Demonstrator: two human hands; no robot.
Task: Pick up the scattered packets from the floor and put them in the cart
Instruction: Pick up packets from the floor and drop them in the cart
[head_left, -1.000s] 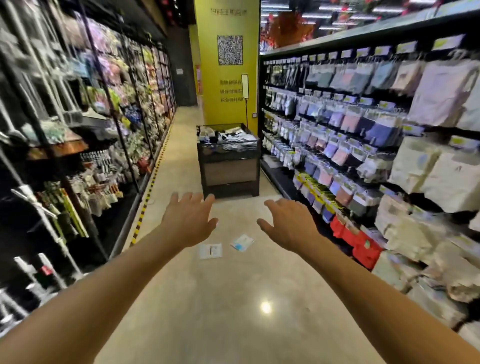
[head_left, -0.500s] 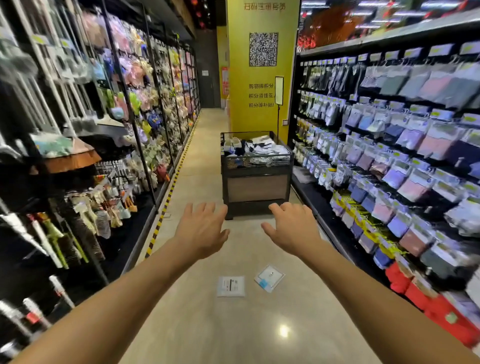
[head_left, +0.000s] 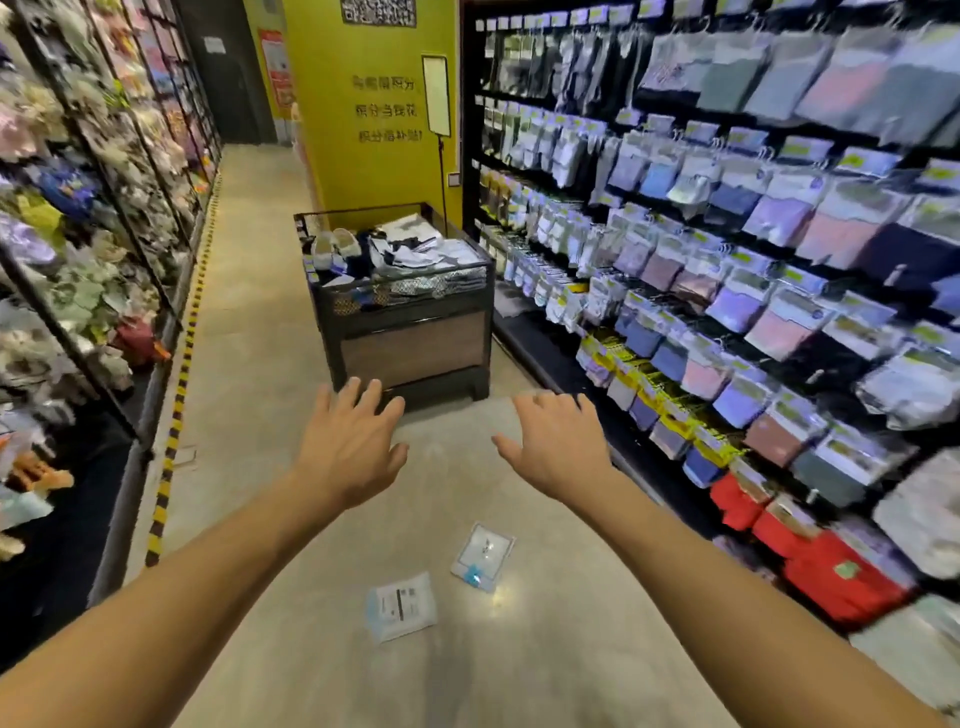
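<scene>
Glossy beige floor runs beside the left rack of fluffy goods. My left hand hovers palm down, fingers spread and released, holding nothing. On the floor below lies a soft, crinkled white packet. Beyond stands the boxy black cart with its wood-look panel. A square clear packet lies near the first. My right hand is likewise loose and empty, beside the right rack of shiny pouches.

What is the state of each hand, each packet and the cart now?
Left hand: open, holds nothing.
Right hand: open, holds nothing.
Near packet: flat on the floor, untouched.
Far packet: flat on the floor, untouched.
Cart: upright, open on top, goods inside.
</scene>
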